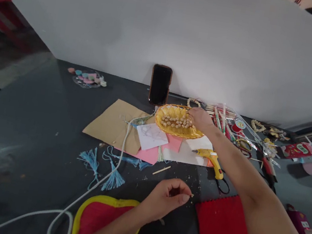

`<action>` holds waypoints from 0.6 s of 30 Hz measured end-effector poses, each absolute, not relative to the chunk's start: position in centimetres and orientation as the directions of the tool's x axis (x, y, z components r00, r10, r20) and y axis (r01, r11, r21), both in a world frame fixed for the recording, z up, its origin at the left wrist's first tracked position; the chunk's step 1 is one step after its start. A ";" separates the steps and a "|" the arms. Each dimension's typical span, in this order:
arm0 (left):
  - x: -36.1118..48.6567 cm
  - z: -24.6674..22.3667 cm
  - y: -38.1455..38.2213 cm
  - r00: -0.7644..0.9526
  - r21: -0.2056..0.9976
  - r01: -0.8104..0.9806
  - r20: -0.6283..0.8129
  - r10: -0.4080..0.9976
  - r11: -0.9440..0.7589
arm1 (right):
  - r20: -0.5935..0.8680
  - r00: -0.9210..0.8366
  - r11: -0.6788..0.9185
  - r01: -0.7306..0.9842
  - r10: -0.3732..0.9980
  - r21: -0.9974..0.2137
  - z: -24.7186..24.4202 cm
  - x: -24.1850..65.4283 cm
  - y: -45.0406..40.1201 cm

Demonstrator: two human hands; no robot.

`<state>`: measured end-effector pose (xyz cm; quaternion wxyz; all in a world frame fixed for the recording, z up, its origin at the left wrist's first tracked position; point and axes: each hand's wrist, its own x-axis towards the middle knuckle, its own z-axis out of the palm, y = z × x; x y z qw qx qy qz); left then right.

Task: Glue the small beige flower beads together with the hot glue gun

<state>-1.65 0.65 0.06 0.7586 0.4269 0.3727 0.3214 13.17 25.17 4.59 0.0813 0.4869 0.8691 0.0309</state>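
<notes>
My left hand (166, 198) is closed in a pinch above the dark table, with a tiny beige piece (192, 195) at its fingertips. My right hand (201, 119) reaches far across to the yellow woven basket (162, 127) and appears closed over its upper right rim, the fingertips partly hidden. Rows of small beige, bead-like clusters (176, 122) lie in the basket. Beneath my right forearm is a yellow hot glue gun (211, 156). A short wooden stick (162, 170) and scattered crumbs lie between my hands.
Brown paper (113, 123) and pink and white sheets lie under the basket. Blue tassels (114, 180) and a white cable (97, 183) are at left. A phone (160, 85) leans on the wall. A red cloth (225, 228) lies at front right; scissors (244, 145) and supplies crowd the right.
</notes>
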 end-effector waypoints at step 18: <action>-1.7 0.3 1.6 0.205 0.837 -0.457 -0.230 0.951 0.301 | 0.311 -0.424 0.498 0.840 0.850 -0.214 9.9 20.6 16.3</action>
